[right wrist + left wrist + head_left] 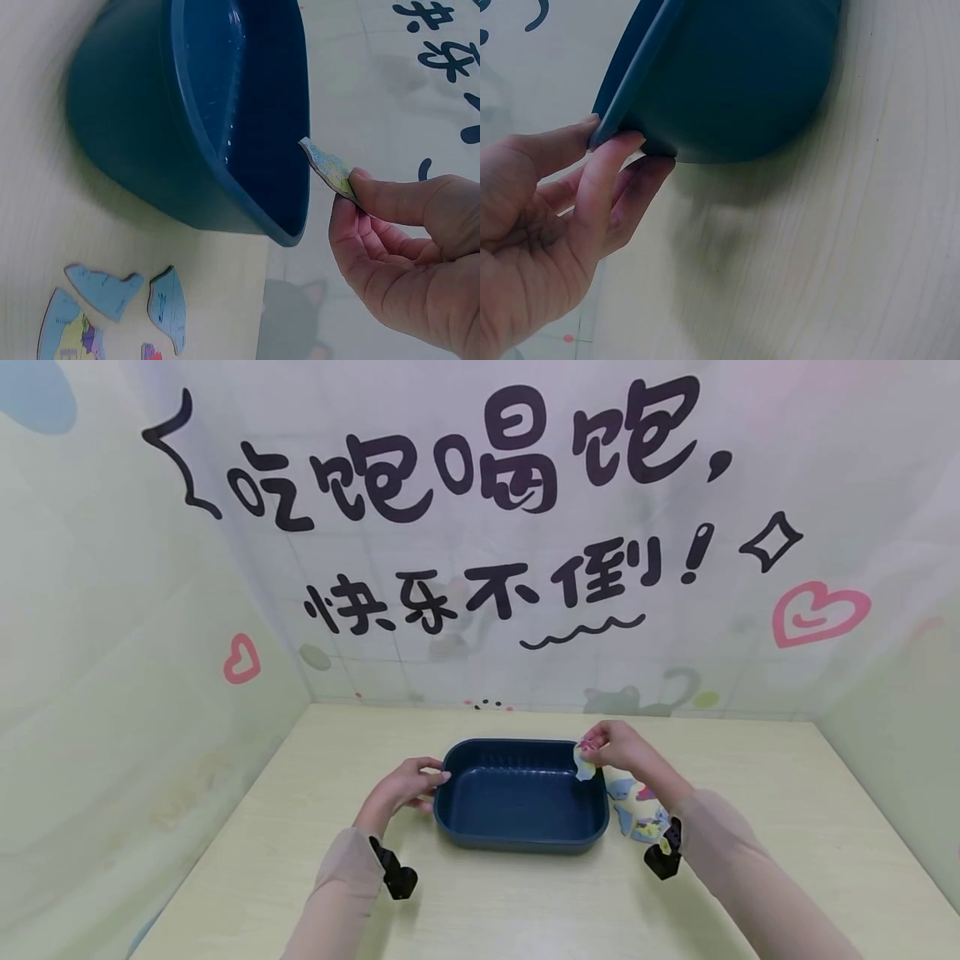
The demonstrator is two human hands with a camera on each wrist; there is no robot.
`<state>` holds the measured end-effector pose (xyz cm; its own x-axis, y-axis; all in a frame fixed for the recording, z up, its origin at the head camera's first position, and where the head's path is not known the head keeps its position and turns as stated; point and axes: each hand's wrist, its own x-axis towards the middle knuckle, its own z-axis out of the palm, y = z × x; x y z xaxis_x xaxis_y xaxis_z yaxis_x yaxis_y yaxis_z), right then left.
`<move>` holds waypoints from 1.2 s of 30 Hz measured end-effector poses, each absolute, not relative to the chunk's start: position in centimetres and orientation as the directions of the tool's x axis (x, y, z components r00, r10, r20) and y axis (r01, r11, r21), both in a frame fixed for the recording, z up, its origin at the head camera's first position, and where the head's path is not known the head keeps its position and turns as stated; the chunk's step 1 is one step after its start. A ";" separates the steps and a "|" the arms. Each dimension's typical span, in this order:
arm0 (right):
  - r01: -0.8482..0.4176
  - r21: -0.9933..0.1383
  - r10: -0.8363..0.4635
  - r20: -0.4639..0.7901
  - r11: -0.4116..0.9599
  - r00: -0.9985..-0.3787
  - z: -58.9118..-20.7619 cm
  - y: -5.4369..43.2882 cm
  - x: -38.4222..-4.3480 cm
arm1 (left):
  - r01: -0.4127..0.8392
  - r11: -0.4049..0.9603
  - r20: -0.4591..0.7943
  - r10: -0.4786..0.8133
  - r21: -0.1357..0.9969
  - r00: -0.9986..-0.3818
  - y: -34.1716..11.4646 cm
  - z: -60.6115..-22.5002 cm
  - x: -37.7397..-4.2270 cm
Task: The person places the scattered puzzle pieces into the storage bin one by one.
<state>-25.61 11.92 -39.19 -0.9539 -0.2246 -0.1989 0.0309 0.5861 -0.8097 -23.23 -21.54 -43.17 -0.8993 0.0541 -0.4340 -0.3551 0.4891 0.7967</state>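
A dark blue rectangular basin [525,806] stands on the table. At its left end, my left hand [408,783] pinches the rim between thumb and fingers; the left wrist view shows this hand [562,195] on the rim [641,71]. Above the basin's back right corner, my right hand [617,747] pinches a puzzle piece [583,763]. In the right wrist view the piece [330,171] is thin, with pale blue and yellow print. Several more puzzle pieces [637,810] lie on the table right of the basin, partly covered by the right forearm.
The pale wooden table [517,910] carries the basin and pieces. Behind it rises a light cloth backdrop [420,677] with black lettering, with cloth walls at both sides. Small black cameras [400,881] are strapped to both wrists.
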 end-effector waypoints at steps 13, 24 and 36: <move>0.028 -0.809 -0.228 -0.199 0.587 -0.953 -39.9 9.1 -26.1 | -0.359 0.484 -0.435 0.050 0.798 -0.899 -21.4 -43.3 -23.3; -0.038 -0.810 -0.304 -0.176 0.585 -0.936 -40.5 6.7 -26.1 | -0.366 0.479 -0.439 0.047 0.798 -0.897 -21.6 -43.3 -23.3; 0.157 -0.863 -0.228 -0.295 0.480 -0.928 -40.8 3.6 -26.3 | -0.377 0.480 -0.449 0.040 0.792 -0.892 -21.6 -43.2 -23.3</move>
<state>-26.34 3.58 -40.84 -0.9279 -0.2276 -0.2952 0.1568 0.4803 -0.8630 -23.32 -21.58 -43.18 -0.8925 0.0402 -0.4494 -0.3771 0.4803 0.7919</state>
